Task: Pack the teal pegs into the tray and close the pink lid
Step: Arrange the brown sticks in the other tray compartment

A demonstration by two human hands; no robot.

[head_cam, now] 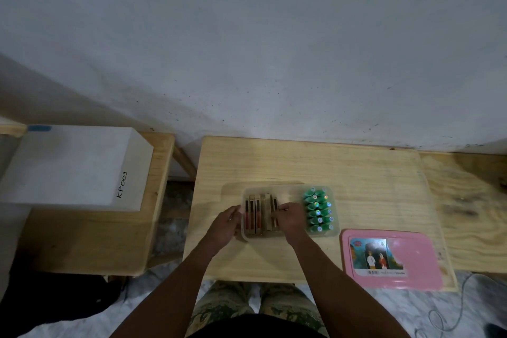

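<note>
A clear plastic tray [288, 187] sits on the middle of the wooden table. Several teal pegs [319, 210] stand upright in two rows at its right end. Wooden boards [256, 217] stand on edge in its left part. My left hand [226, 223] rests against the tray's left wall. Inside the tray, my right hand [290, 218] has its fingers closed on one of the wooden boards, just left of the pegs. The pink lid [392, 258] lies flat on the table to the right, picture sticker facing up, apart from the tray.
A white box [71, 164] marked KP003 stands on a lower wooden bench [82, 239] at the left. The wall runs along the table's far edge. Bare table surface [301, 162] lies behind the tray. My knees show below the front edge.
</note>
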